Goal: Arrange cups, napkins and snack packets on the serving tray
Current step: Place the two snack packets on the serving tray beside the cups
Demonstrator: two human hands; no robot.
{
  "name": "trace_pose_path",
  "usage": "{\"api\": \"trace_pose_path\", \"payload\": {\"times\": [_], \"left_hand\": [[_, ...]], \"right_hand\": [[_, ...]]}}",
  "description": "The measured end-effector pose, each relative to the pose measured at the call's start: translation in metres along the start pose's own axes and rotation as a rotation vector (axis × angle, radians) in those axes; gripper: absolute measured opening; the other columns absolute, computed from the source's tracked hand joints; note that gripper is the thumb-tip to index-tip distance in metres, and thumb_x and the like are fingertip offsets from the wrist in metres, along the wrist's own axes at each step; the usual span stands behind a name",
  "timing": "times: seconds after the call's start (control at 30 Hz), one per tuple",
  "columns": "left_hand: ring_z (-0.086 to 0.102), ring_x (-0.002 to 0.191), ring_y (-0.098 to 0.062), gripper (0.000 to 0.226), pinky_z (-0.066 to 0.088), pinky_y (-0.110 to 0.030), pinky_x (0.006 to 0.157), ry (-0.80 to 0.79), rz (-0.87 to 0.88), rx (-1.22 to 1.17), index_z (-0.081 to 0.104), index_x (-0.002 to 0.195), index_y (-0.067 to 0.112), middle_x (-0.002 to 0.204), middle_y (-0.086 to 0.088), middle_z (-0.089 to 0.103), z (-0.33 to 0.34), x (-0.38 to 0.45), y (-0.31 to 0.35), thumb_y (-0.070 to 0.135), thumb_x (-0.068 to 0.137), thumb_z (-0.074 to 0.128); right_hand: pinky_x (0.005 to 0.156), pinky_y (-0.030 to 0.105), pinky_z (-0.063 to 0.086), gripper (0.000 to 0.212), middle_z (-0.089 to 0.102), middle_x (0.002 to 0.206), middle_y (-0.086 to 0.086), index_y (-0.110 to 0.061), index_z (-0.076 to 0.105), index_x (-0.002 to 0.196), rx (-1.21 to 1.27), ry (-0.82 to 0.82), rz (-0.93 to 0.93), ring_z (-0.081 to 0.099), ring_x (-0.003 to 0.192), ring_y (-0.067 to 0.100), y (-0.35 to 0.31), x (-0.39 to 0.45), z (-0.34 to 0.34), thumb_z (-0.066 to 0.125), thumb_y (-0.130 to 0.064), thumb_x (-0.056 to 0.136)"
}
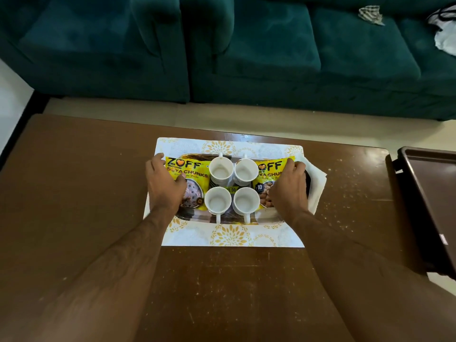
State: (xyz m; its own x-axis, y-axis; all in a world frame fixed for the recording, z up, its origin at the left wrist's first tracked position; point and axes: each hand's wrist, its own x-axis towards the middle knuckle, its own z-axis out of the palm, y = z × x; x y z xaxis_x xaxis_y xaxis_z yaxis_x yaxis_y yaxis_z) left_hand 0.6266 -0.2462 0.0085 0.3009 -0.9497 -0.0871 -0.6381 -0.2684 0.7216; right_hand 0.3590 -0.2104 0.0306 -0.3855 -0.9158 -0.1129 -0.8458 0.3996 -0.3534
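Observation:
A dark serving tray [267, 218] lies on a white and gold patterned mat [229, 235] on the brown table [86, 181]. Several empty white cups [221, 170] stand in a square block in its middle. A yellow soya chunks packet [190, 169] lies on the tray's left part, and a second yellow packet [270, 171] on its right part. A white napkin [317, 183] sticks out from under the tray's right end. My left hand [164, 186] grips the left end, thumb on the packet. My right hand [288, 191] grips the right end the same way.
A second, dark brown tray [429, 193] sits at the table's right edge, partly overhanging it. A teal sofa [246, 58] stands beyond the table's far edge, with cloth items at its right end. Bare tabletop surrounds the mat.

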Motion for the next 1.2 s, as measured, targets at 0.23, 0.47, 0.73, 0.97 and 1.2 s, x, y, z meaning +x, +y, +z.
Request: {"api": "trace_pose_path", "payload": {"times": [0.23,0.47,0.73,0.97,1.2], "left_hand": [[0.039,0.143,-0.033,0.061,0.042,-0.041,0.113,-0.056,0.152,0.135,0.039,0.147,-0.002,0.152,-0.017,0.037,0.007,-0.011,0.000,0.006,0.094,0.066],[0.033,0.150,-0.032,0.065,0.039,-0.041,0.117,-0.091,0.122,0.161,0.030,0.154,0.000,0.161,-0.014,0.028,0.016,-0.010,-0.008,0.013,0.099,0.061],[0.030,0.152,-0.032,0.064,0.037,-0.044,0.120,-0.076,0.139,0.264,0.028,0.155,0.001,0.163,-0.015,0.027,0.016,-0.012,-0.006,0.019,0.101,0.057],[0.028,0.152,-0.031,0.063,0.027,-0.047,0.125,-0.090,0.342,0.415,0.032,0.155,0.006,0.162,-0.013,0.032,0.016,-0.024,-0.007,0.016,0.098,0.056],[0.028,0.154,-0.031,0.060,0.026,-0.048,0.126,-0.154,0.409,0.467,0.036,0.154,0.001,0.162,-0.015,0.034,0.014,-0.033,-0.016,0.015,0.098,0.053]], "right_hand": [[0.119,0.049,0.027,0.072,0.016,0.158,0.035,0.006,0.030,0.150,-0.188,-0.064,-0.081,0.022,0.146,0.048,0.004,-0.012,0.011,0.063,-0.020,0.091],[0.126,0.051,0.004,0.062,0.008,0.161,0.038,0.009,0.019,0.154,-0.325,-0.138,-0.130,-0.002,0.153,0.046,0.012,-0.007,0.024,0.028,-0.033,0.108],[0.126,0.053,0.009,0.061,0.014,0.160,0.037,0.008,0.027,0.152,-0.297,-0.077,-0.136,0.005,0.153,0.047,0.013,-0.008,0.028,0.033,-0.033,0.107],[0.124,0.051,0.020,0.058,0.022,0.161,0.030,0.005,0.030,0.151,-0.298,0.003,-0.243,0.017,0.151,0.043,0.013,-0.018,0.025,0.036,-0.031,0.106],[0.125,0.052,0.015,0.059,0.016,0.164,0.027,0.000,0.023,0.156,-0.359,-0.075,-0.293,0.010,0.154,0.043,0.021,-0.029,0.032,0.028,-0.034,0.108]]}}
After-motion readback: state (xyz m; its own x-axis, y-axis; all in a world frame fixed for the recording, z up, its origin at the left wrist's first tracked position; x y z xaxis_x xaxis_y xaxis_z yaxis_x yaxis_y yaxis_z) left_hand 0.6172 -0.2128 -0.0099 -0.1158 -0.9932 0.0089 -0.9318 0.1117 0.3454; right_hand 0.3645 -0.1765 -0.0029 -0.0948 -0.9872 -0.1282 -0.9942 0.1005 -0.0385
